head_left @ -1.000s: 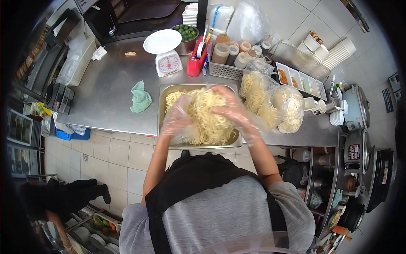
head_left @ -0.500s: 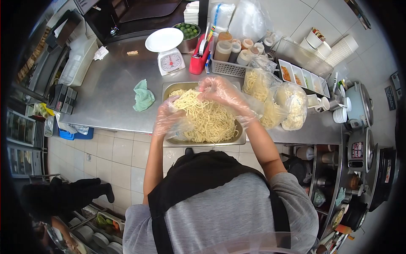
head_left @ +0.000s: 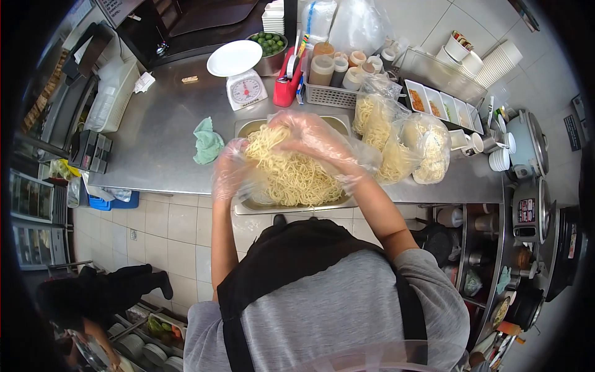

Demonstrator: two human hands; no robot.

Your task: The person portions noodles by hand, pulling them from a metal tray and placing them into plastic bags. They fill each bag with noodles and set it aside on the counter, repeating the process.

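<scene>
Yellow noodles (head_left: 304, 183) lie heaped in a rectangular steel tray (head_left: 343, 201) at the counter's front edge. Both my hands wear loose clear plastic gloves. My right hand (head_left: 310, 135) reaches over the tray, its fingers closed on a clump of noodles raised above the heap. At the tray's left side, my left hand (head_left: 230, 166) is curled against the same clump; its fingertips are partly hidden by noodles and plastic. To the right of the tray stand clear bags of noodles (head_left: 392, 149).
A kitchen scale (head_left: 246, 91) bearing a white plate (head_left: 234, 57) is behind the tray, near a red tape dispenser (head_left: 287, 90). A green cloth (head_left: 207, 141) lies left. Sauce bottles fill a grey basket (head_left: 331, 96). Another person (head_left: 102, 294) is at lower left.
My right hand has shifted left toward my left hand, and the clump between them is bunched higher. My left hand has moved slightly left. The camera view has shifted a little.
</scene>
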